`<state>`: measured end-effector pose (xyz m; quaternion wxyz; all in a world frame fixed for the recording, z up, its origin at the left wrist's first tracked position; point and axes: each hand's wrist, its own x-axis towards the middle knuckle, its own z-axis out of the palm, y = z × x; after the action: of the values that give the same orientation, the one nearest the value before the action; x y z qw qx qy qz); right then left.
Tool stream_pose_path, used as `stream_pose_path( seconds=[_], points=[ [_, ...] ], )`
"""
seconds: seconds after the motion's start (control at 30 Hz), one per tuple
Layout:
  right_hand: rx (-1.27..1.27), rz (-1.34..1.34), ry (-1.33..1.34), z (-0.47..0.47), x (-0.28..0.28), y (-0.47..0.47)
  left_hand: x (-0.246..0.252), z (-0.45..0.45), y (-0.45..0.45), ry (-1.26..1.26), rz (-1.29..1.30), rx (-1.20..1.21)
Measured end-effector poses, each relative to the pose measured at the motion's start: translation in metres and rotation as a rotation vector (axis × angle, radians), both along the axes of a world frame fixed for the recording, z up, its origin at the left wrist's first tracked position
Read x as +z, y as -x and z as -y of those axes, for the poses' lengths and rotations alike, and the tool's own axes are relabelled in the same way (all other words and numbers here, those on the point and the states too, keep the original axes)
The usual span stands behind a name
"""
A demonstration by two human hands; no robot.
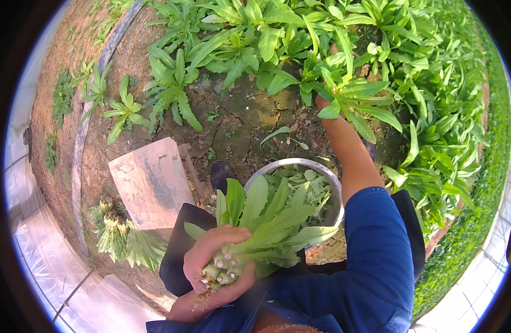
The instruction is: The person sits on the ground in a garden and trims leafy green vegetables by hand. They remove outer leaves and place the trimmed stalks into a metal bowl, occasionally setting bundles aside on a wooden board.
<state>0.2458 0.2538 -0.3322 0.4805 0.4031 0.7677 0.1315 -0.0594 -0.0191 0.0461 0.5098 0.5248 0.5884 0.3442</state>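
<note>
My left hand is wrapped around a bunch of leafy lettuce-like greens close to my chest. The cut white stem ends and some thin roots stick out on the near side of my fingers, and the long leaves fan out to the right. My right arm stretches forward into the growing plants. Leaves cover most of my right hand, so its fingers and anything in them are hidden. A leafy plant spreads over that wrist. Below the bunch stands a round metal basin holding loose leaves.
A worn wooden stool stands left of my dark shoe. Behind it lie tied bundles of greens. A grey hose or pipe runs along the left. Dense plants fill the right, and plastic sheeting borders the left.
</note>
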Motion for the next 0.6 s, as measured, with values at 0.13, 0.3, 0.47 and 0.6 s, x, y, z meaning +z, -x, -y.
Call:
stream_pose_path(
  seconds=[0.13,0.3,0.47,0.6],
  points=[
    [-0.14,0.01,0.052,-0.007,-0.003,-0.004,0.002,-0.001,-0.001,0.03,0.015,-0.004],
    [-0.334,-0.01,0.071,0.011,-0.016,-0.009,0.002,-0.005,-0.003,-0.041,-0.029,-0.073],
    [-0.485,-0.198,-0.065,0.055,0.005,-0.002,0.001,0.0,-0.013,-0.099,-0.073,-0.022],
    [-0.321,-0.398,-0.128,0.089,0.078,0.003,-0.004,0.007,-0.021,-0.198,-0.078,-0.004]
  ],
)
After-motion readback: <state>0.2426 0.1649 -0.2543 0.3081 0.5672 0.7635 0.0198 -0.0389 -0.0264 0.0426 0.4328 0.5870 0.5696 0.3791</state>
